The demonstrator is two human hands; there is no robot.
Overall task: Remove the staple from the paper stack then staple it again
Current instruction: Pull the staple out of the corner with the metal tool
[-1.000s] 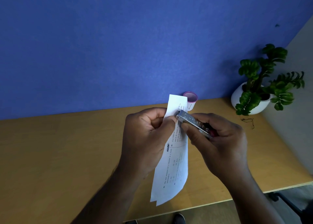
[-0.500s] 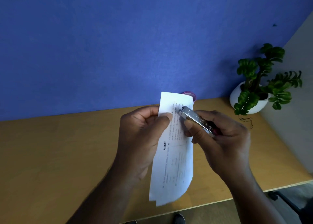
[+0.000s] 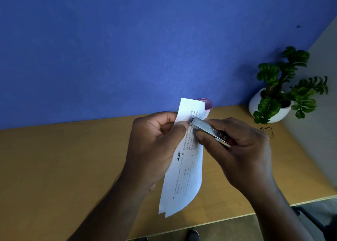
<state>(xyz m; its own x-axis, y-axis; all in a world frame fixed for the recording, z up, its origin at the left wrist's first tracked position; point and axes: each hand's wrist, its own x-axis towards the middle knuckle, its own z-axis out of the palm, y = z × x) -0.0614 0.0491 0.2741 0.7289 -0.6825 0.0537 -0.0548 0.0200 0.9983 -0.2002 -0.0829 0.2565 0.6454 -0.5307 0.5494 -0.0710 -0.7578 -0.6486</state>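
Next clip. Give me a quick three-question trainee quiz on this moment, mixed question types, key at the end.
1. True or false: the paper stack lies flat on the desk.
2. Which hand holds the stapler? A) left hand B) right hand C) neither
3. Fill in: the stapler's front end meets the paper near its ____ end.

Key:
1. False. The left hand holds it up, its lower end hanging free.
2. B, the right hand.
3. Upper, beside the left thumb. Whether the staple is out is not visible.
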